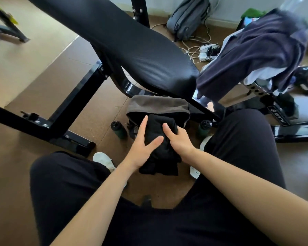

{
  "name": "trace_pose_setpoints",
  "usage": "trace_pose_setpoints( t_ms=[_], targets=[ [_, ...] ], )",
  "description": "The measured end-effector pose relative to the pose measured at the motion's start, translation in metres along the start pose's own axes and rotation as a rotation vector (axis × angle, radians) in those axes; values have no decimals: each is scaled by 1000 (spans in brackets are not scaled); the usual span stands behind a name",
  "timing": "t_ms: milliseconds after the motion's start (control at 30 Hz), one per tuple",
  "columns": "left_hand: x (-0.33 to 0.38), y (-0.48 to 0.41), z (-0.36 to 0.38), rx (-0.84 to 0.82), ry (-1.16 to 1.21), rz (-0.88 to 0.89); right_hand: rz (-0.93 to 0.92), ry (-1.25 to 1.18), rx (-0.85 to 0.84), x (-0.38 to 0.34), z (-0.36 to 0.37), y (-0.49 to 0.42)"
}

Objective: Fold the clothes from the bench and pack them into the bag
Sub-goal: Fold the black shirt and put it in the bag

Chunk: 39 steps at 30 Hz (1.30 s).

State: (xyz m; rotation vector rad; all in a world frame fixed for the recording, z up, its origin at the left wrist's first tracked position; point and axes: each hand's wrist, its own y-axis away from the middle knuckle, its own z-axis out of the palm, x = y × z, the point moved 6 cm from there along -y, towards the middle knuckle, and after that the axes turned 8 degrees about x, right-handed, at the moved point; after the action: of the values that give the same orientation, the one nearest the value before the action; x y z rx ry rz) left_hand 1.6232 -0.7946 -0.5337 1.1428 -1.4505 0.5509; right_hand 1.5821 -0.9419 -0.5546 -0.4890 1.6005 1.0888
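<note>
Left grip (144,145) flat, pressing; right grip (178,139) clasps black garment (157,125). Risk: your push against bag (156,103) rim may unfold it.

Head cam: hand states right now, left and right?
Left hand: open, straight fingers pressing the black garment.
Right hand: grips the same garment, fingers curled round its side.
</note>
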Motion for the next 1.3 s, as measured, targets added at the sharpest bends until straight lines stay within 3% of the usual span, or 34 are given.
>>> trace_pose_setpoints(
  t_ms=[67,167,333,367,433,533,600,700,933,1000,1067,1200,1300],
  targets=[
    [-7,1,16,-73,-55,-5,-52,46,44,0,-3,4],
    [-17,-3,21,-55,-111,-44,-45,65,86,1,-9,1],
    [-20,-16,14,-62,-232,8,114,57,51,11,-19,-9],
    [-21,-18,10,-70,-294,19,85,132,63,7,-25,-12],
    [-25,-19,5,-93,-463,3,-161,456,60,-12,-34,-19],
    [-30,-16,8,-209,-732,32,-580,988,-269,-21,-13,-5],
    [-31,-14,17,-287,-832,108,-679,1168,-487,-7,0,8],
    [-32,-13,20,-343,-923,161,-662,1268,-599,6,5,8],
    [-39,-35,-18,-145,-844,66,-314,1221,-582,20,-9,-13],
    [-48,-43,-27,-184,-781,-21,-312,1226,-582,19,-7,-18],
    [-52,-52,-32,-209,-569,-85,-341,1259,-599,18,-4,-22],
    [-54,-76,-47,-131,-217,-146,-459,1235,-617,10,7,-27],
    [-68,-89,-55,-129,-95,-197,-492,1221,-692,3,16,-25]
  ],
)
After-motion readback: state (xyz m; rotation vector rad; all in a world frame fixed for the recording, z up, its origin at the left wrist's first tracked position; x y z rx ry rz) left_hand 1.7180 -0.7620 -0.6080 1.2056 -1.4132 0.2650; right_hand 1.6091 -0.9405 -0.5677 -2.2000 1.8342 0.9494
